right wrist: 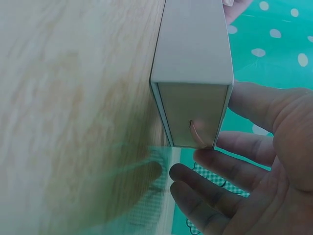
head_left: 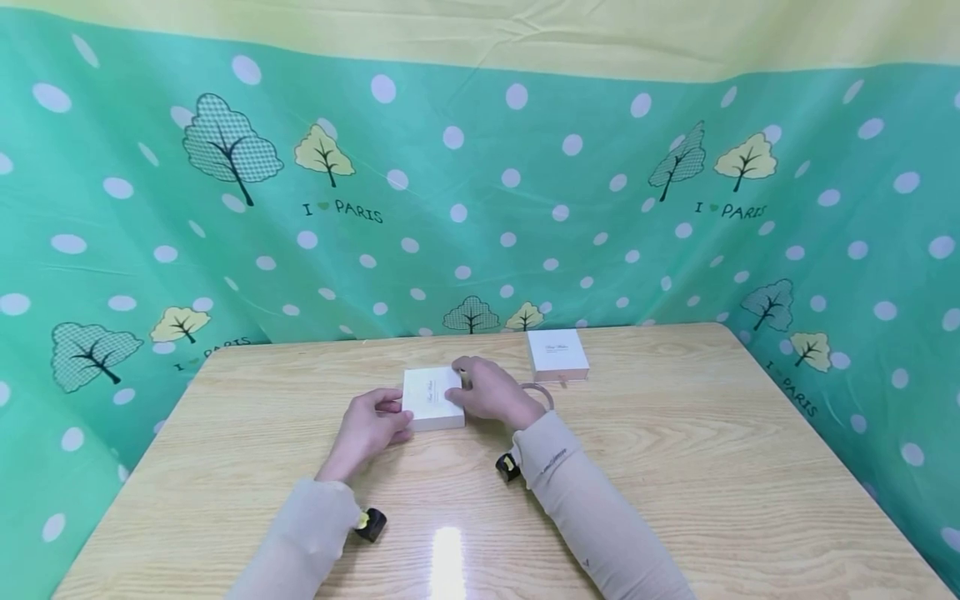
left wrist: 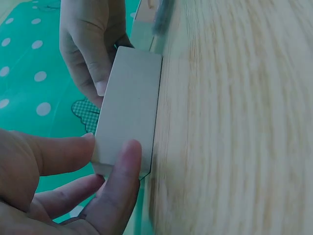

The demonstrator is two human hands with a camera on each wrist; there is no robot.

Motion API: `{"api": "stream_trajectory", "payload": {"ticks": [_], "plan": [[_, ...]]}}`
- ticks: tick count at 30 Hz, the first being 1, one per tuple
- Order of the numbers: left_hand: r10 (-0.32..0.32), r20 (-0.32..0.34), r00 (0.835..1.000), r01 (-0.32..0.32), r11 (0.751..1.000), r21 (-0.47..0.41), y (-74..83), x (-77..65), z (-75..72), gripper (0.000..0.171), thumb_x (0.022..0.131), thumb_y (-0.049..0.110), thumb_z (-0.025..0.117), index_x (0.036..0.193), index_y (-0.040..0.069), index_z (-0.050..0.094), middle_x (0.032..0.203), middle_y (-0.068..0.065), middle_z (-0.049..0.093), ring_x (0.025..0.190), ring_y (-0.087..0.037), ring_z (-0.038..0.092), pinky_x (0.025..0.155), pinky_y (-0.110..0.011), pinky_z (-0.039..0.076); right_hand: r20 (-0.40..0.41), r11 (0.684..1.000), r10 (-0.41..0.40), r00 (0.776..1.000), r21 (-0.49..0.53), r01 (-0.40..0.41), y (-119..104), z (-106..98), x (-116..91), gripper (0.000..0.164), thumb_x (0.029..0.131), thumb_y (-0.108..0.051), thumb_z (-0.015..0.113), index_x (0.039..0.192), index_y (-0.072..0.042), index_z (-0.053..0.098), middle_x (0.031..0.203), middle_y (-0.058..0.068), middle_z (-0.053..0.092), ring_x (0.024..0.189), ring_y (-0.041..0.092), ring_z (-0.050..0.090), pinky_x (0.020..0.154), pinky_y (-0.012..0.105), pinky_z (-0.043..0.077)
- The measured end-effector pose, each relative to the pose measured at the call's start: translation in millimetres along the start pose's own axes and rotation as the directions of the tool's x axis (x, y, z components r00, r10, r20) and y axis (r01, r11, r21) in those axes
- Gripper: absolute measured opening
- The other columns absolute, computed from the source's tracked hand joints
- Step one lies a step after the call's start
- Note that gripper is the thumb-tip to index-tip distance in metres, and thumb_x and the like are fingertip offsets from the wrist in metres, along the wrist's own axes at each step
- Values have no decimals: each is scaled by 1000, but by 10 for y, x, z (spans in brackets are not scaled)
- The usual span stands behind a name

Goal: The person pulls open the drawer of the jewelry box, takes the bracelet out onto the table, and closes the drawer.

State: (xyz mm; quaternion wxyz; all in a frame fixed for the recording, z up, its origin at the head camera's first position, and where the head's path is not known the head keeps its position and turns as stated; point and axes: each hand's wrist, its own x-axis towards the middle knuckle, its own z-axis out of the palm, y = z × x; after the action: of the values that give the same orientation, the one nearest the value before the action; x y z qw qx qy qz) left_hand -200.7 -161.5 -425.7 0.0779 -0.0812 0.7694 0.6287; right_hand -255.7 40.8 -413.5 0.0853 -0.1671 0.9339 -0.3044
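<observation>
A flat white drawer-style gift box (head_left: pixel 433 392) with small lettering on top rests on the wooden table between both hands. My left hand (head_left: pixel 372 423) grips its left end, the thumb on the top edge and a finger against the near side. At the other end is my right hand (head_left: pixel 486 390), holding the box with its thumb on the top face and its fingers bent around the far corner. A small ribbon pull (right wrist: pixel 196 134) sticks out of the box's right end face, close to those fingertips. Part of the far side is hidden.
A second white box (head_left: pixel 558 354) with a pinkish side and a ribbon tab stands farther back on the right. The wooden table (head_left: pixel 720 467) ends at a green patterned curtain (head_left: pixel 420 275). A bracelet (head_left: pixel 542 392) circles the right wrist.
</observation>
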Motion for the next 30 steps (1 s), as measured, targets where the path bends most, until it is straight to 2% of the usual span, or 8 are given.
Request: {"api": "stream_trajectory", "payload": {"ticks": [11,30], "plan": [[-31,-10,999,30,997,-69,-9,0,0,48,85,-7,63,132,-6,49,115,-21,48,89,-25,61,80,-32,57,1,1000,23,1000,20,-23,0,3,-16,57,90,-35,66,139,-12,48,135,10,54,123,27,50,102,44,43],[-38,-15,999,35,989,-145,-38,2,-20,49,84,-10,63,131,-9,49,116,-23,48,88,-25,62,82,-35,56,15,999,25,1000,28,-25,-18,-11,-27,57,90,-36,65,139,-12,48,136,10,53,122,27,51,101,43,43]]}}
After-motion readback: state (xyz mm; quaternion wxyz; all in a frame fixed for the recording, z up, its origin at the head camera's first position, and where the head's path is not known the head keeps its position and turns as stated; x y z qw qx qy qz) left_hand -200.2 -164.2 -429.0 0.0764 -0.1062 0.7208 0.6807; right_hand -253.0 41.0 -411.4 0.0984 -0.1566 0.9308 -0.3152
